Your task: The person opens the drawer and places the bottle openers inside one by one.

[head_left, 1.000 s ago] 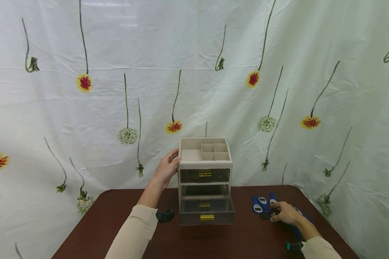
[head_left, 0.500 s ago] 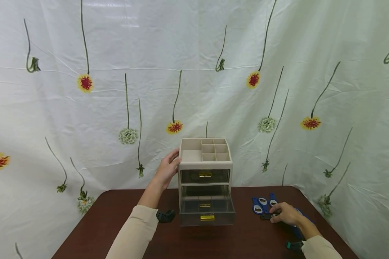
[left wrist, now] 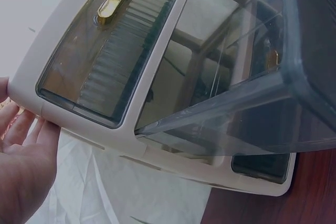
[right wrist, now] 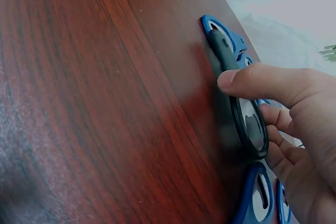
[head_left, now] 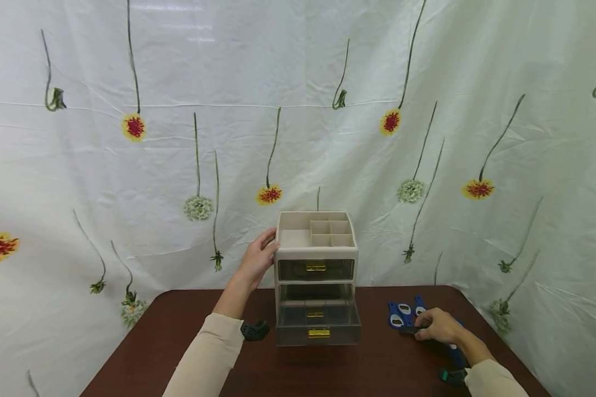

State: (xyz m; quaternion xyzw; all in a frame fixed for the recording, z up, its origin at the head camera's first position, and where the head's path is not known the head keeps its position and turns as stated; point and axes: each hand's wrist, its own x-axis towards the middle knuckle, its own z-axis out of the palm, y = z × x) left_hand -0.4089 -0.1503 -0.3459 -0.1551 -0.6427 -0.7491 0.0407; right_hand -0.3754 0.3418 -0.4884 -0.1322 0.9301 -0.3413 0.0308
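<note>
A cream desktop organizer [head_left: 316, 253] stands on the table, with a divided top and smoky clear drawers with gold handles. One lower drawer [head_left: 295, 336] is pulled out. My left hand [head_left: 255, 260] rests against the organizer's upper left side, fingers along the wall. Over at the right, my right hand [head_left: 441, 326] pinches a black bottle opener [right wrist: 223, 51] between thumb and fingers; its metal oval shows in the right wrist view. Several blue bottle openers [head_left: 395, 320] lie around that hand, some partly hidden behind it.
The dark red-brown table [head_left: 377, 369] has rounded back corners. A white curtain [head_left: 298, 154] printed with flowers hangs behind and on both sides. The closed upper drawer [head_left: 293, 270] sits above the pulled-out one.
My right fingers have closed on the black bottle opener and tipped it slightly up from the table. The left hand stays on the organizer; the head view has shifted slightly.
</note>
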